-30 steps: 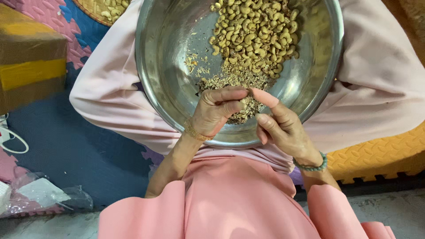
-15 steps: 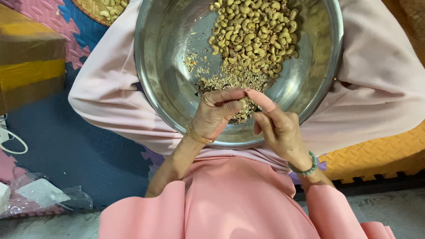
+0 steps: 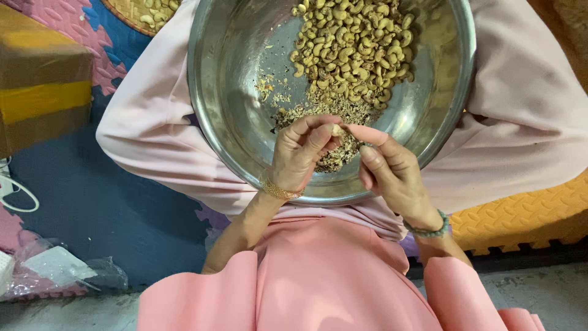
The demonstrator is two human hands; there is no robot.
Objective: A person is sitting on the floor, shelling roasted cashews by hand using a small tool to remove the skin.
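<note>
The left hand (image 3: 300, 153) and right hand (image 3: 389, 168) meet over the steel bowl (image 3: 226, 92), fingertips pinched narrow on one cashew (image 3: 337, 129) above the husk crumbs (image 3: 334, 110); it looks light, smooth and brittle, best gripped gently by its curved sides.

Interlocking foam floor mats (image 3: 92, 202) in blue, pink and orange, cardboard box (image 3: 40, 92) at left, grey concrete strip (image 3: 551, 294)
</note>
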